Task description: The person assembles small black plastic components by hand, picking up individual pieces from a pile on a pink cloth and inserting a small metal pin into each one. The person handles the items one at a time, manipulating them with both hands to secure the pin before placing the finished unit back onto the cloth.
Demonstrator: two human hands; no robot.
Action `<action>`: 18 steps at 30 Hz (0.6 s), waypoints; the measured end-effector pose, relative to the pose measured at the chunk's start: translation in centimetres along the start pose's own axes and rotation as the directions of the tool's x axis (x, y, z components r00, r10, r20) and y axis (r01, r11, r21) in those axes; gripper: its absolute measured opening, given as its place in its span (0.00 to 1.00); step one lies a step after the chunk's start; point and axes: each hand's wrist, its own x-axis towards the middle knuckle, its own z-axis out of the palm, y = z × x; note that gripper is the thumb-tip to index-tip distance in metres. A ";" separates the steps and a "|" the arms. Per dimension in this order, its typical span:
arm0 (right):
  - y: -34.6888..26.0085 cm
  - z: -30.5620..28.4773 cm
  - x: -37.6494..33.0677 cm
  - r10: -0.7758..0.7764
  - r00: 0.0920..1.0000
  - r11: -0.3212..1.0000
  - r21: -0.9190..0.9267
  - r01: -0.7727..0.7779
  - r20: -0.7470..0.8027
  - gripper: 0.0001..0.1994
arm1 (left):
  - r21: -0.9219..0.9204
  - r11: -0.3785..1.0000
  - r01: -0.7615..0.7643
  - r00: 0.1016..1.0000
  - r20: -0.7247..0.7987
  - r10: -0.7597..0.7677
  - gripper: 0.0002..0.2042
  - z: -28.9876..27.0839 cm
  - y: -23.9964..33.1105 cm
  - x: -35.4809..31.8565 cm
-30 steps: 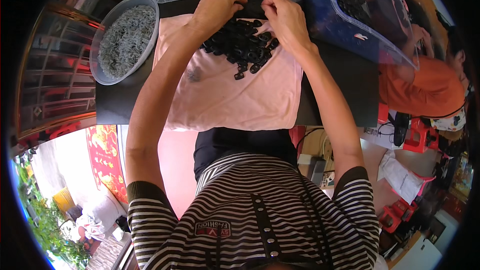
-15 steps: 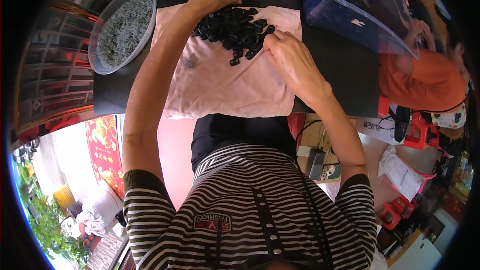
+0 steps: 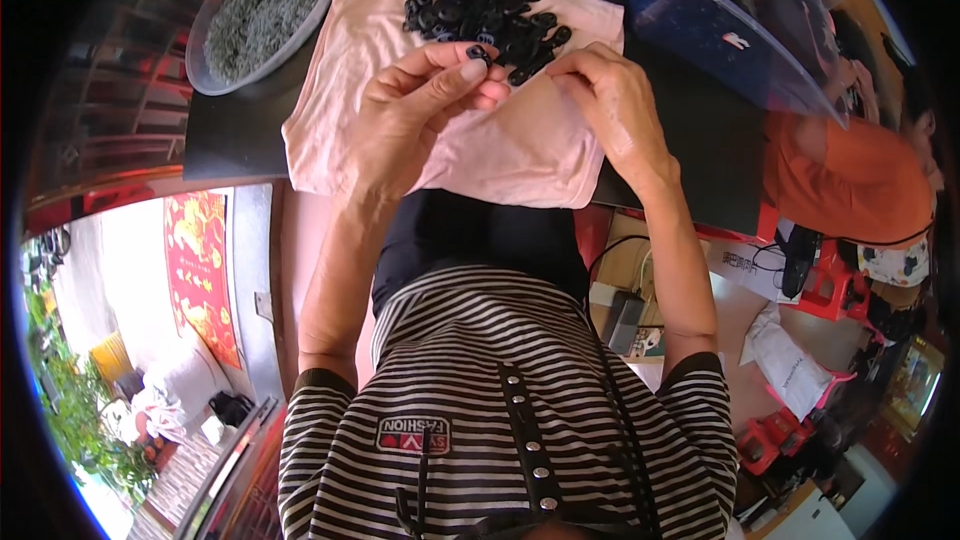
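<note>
My left hand (image 3: 412,105) is closed, with a small black plastic part (image 3: 479,54) pinched between thumb and forefinger. It hovers over the pink cloth (image 3: 345,50), just in front of a pile of similar black parts (image 3: 470,10). To the right of that pile is my right hand (image 3: 617,105), its fingers bent and drawn together low over the cloth. Whatever its fingertips may hold is too small or hidden to make out.
A clear round tub (image 3: 325,15) of small grey metal pieces stands at the far left of the black table (image 3: 690,130). At the far right is a blue-tinted clear bin (image 3: 690,35). Beyond it a person's orange sleeve (image 3: 850,175) shows.
My left hand has come back from beyond the pile toward me, now with a black part in its fingers. My right hand stays right of the pile. The view has shifted slightly.
</note>
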 end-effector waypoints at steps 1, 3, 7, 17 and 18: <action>0.1 0.0 -0.1 -0.005 1.000 1.000 0.020 0.006 -0.023 0.05 | -0.038 0.999 0.018 1.000 -0.009 -0.018 0.08 0.1 -0.4 -0.9; 0.7 0.2 -0.6 -0.013 0.998 1.000 0.025 0.014 -0.059 0.05 | -0.093 0.995 0.046 0.998 -0.029 -0.049 0.09 0.2 -1.3 -2.2; -1.8 -0.3 -2.0 0.325 0.944 0.808 0.503 -0.308 0.055 0.05 | -0.137 0.988 0.067 0.996 -0.057 -0.075 0.09 0.3 -2.7 -3.7; -5.2 2.2 -4.2 0.282 0.952 0.492 0.834 -0.250 0.119 0.08 | -0.092 0.994 0.059 0.989 -0.126 -0.071 0.08 1.1 -4.0 -4.2; -5.2 2.3 -4.2 0.285 0.951 0.476 0.843 -0.252 0.123 0.08 | -0.082 0.995 0.056 0.989 -0.131 -0.067 0.08 1.2 -4.0 -4.2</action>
